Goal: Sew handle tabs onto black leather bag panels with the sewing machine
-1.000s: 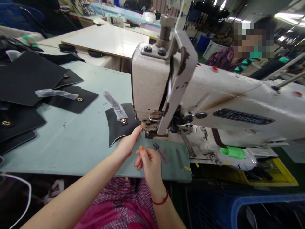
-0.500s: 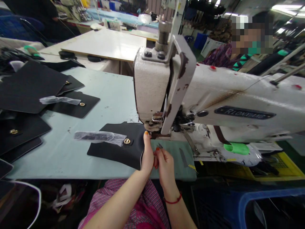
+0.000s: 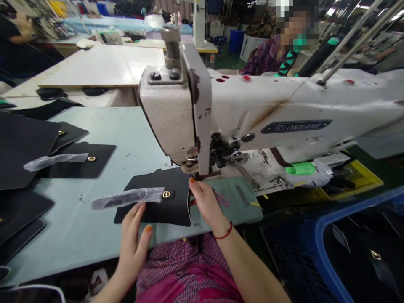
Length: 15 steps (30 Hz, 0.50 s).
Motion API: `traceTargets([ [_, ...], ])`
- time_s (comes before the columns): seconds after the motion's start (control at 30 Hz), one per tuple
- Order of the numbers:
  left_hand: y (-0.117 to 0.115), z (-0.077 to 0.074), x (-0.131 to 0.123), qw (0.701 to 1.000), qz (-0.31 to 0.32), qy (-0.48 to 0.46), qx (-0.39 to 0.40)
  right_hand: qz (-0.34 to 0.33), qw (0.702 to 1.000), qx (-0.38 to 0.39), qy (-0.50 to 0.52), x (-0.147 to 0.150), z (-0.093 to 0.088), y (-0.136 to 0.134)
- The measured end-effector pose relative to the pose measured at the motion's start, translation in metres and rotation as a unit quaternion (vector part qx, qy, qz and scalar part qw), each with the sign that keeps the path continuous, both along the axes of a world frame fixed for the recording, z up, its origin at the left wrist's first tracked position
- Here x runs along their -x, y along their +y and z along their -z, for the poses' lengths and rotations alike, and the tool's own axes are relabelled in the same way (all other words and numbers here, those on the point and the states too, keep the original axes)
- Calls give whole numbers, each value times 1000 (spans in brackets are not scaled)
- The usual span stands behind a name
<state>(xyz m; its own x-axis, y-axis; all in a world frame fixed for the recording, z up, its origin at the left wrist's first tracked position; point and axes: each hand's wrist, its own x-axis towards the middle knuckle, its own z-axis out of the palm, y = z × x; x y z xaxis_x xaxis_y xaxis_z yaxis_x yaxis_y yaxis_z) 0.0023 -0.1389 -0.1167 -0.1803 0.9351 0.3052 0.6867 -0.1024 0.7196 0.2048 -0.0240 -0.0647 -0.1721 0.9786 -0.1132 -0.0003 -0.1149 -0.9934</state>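
A black leather piece with a gold clasp and a plastic-wrapped strap lies flat on the pale green table. Its far right corner reaches under the presser foot of the white sewing machine. My left hand is open, fingers stretched, resting at the piece's near left edge. My right hand is at the piece's right edge with its index fingertip at the presser foot. Its other fingers curl over pink thread snips, whose ends show on either side of the hand.
More black pieces with gold clasps are stacked along the table's left side. A blue crate holding dark goods stands at the right, a yellow tray behind it. A co-worker sits beyond the machine. A white board lies further back.
My left hand left the needle area and moved down-left to the piece's near edge, opening flat. My right hand rose to the presser foot. The view shifted right.
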Motion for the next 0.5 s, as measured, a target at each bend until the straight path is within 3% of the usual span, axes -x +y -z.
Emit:
traceTargets([
  [0.1,73,-24,37,966,201,159,26,2,1000,-12,6,10,5,3],
  [0.17,116,-39,43,929,291,227,11,9,1000,-12,2,14,9,2],
  [0.23,146,-49,40,894,347,282,-4,26,999,-28,-22,17,12,0],
  [0.33,161,-58,30,867,380,320,18,48,995,-62,-57,18,10,-3],
  [0.5,138,-78,10,863,324,376,92,19,994,-65,-82,4,0,-1],
])
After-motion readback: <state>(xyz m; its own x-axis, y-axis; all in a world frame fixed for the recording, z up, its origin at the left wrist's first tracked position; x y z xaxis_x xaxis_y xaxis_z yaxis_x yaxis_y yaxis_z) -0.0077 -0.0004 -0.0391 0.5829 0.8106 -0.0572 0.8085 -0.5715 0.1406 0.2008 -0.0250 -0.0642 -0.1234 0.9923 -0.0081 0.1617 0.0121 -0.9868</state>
